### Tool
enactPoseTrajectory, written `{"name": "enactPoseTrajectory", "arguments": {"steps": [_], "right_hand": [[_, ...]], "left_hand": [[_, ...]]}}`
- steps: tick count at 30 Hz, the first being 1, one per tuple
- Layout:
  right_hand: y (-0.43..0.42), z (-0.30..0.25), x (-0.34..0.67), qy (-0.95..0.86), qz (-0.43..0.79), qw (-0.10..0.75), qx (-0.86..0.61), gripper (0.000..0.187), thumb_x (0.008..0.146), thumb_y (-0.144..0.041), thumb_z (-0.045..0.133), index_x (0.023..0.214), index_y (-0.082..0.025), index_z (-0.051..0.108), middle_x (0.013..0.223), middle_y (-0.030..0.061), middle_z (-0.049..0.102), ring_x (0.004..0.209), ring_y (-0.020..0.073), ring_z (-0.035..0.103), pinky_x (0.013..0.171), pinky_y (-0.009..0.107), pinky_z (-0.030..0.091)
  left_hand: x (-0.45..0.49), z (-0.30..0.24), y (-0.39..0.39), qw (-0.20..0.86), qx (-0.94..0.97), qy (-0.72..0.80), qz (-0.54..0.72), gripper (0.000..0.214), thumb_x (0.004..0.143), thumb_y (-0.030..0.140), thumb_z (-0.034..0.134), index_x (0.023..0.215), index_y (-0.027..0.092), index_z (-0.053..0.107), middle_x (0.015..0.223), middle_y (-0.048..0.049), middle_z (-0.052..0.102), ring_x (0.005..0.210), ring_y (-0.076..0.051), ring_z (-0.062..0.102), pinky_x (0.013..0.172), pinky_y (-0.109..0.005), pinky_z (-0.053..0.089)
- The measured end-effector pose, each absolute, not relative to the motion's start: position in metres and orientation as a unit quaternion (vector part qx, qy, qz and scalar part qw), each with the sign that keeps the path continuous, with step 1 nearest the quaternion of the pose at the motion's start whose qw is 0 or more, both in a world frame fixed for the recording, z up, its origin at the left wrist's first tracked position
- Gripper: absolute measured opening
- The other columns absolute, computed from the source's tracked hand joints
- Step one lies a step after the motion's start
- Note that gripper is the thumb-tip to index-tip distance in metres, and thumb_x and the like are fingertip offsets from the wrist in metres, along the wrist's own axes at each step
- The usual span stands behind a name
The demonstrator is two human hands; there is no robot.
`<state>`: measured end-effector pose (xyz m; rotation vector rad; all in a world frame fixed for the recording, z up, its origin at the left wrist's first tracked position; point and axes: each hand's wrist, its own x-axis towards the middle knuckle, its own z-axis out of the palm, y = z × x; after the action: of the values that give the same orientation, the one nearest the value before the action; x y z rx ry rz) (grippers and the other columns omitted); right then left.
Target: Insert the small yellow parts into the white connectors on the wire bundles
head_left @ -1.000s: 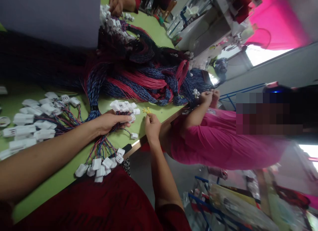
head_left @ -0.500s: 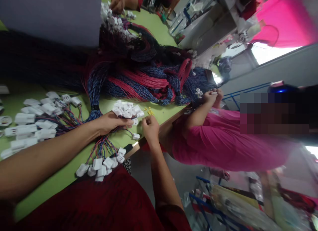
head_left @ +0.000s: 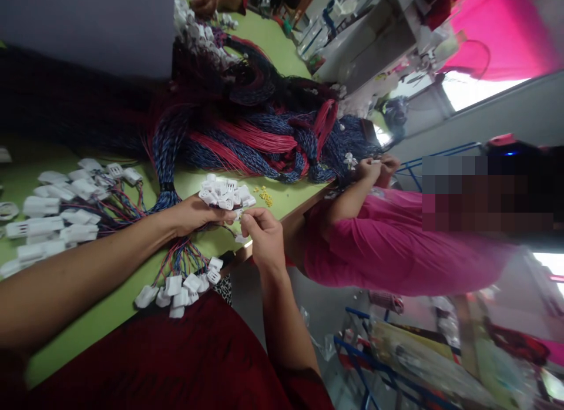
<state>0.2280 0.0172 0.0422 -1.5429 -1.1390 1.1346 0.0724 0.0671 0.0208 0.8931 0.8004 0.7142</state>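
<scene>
My left hand (head_left: 199, 216) is closed around a bunch of white plastic connectors (head_left: 224, 192) on thin coloured wires. Beside it, my right hand (head_left: 265, 237) has thumb and forefinger pinched together at a connector on the bunch's right end. Whatever sits between those fingertips is too small to make out. Just behind the right hand, small yellow pieces (head_left: 264, 197) lie scattered on the green table (head_left: 123, 304). Below my left wrist, another cluster of white connectors (head_left: 174, 285) hangs out on its wires towards the table edge.
More white connectors (head_left: 42, 207) spread out at the left. Long blue and red wire bundles (head_left: 259, 140) cover the table's far side, next to a grey panel (head_left: 88, 28). A co-worker in a pink shirt (head_left: 379, 245) works at the right; another person's hand (head_left: 205, 0) shows at the top.
My right hand has moved from beside the yellow pieces leftward to the connectors, its fingertips now at one of them. The left hand keeps its hold on the bunch.
</scene>
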Motion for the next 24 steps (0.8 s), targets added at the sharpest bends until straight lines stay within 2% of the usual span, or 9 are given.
{"name": "enactPoseTrajectory", "arguments": {"steps": [3, 7, 13, 16, 24], "right_hand": [[0.019, 0.0389, 0.2263, -0.444, 0.468, 0.449, -0.619, 0.011, 0.073, -0.03, 0.063, 0.072, -0.021, 0.056, 0.056, -0.0069, 0.049, 0.049, 0.0065, 0.044, 0.053, 0.022, 0.038], [0.0222, 0.0361, 0.2267, -0.389, 0.508, 0.466, -0.611, 0.015, 0.07, -0.029, 0.065, 0.077, -0.022, 0.054, 0.056, -0.0086, 0.047, 0.046, 0.0054, 0.041, 0.047, 0.02, 0.034], [0.0242, 0.0345, 0.2335, -0.347, 0.599, 0.419, -0.588, 0.022, 0.068, -0.035, 0.068, 0.071, -0.02, 0.052, 0.048, -0.0091, 0.045, 0.04, 0.0042, 0.035, 0.042, 0.019, 0.026], [0.0236, 0.0333, 0.2337, -0.333, 0.611, 0.415, -0.586, 0.024, 0.066, -0.036, 0.07, 0.074, -0.02, 0.053, 0.049, -0.0088, 0.048, 0.04, 0.004, 0.035, 0.041, 0.019, 0.025], [0.0185, 0.0408, 0.2295, -0.322, 0.606, 0.427, -0.589, 0.018, 0.067, -0.03, 0.066, 0.076, -0.02, 0.053, 0.053, -0.0067, 0.054, 0.044, 0.0064, 0.047, 0.046, 0.021, 0.036]], "left_hand": [[0.0736, 0.0223, 0.0671, 0.773, 0.388, 0.373, 0.336, 0.015, 0.06, 0.022, 0.073, 0.068, 0.015, 0.063, 0.065, 0.0005, 0.063, 0.059, -0.012, 0.055, 0.06, -0.025, 0.046], [0.0749, 0.027, 0.0673, 0.772, 0.382, 0.371, 0.348, 0.024, 0.057, 0.02, 0.075, 0.079, 0.015, 0.065, 0.077, -0.0017, 0.067, 0.071, -0.016, 0.059, 0.069, -0.029, 0.048], [0.0744, 0.0215, 0.0687, 0.746, 0.446, 0.336, 0.363, 0.027, 0.061, 0.023, 0.074, 0.086, 0.014, 0.067, 0.088, -0.0051, 0.069, 0.084, -0.019, 0.061, 0.083, -0.032, 0.046], [0.0743, 0.0192, 0.0687, 0.737, 0.465, 0.325, 0.367, 0.028, 0.062, 0.024, 0.074, 0.087, 0.014, 0.067, 0.088, -0.0053, 0.069, 0.083, -0.019, 0.061, 0.084, -0.032, 0.046], [0.0722, 0.0272, 0.0663, 0.747, 0.441, 0.341, 0.363, 0.022, 0.062, 0.023, 0.073, 0.082, 0.016, 0.067, 0.087, -0.0042, 0.07, 0.079, -0.018, 0.061, 0.077, -0.028, 0.047]]}}
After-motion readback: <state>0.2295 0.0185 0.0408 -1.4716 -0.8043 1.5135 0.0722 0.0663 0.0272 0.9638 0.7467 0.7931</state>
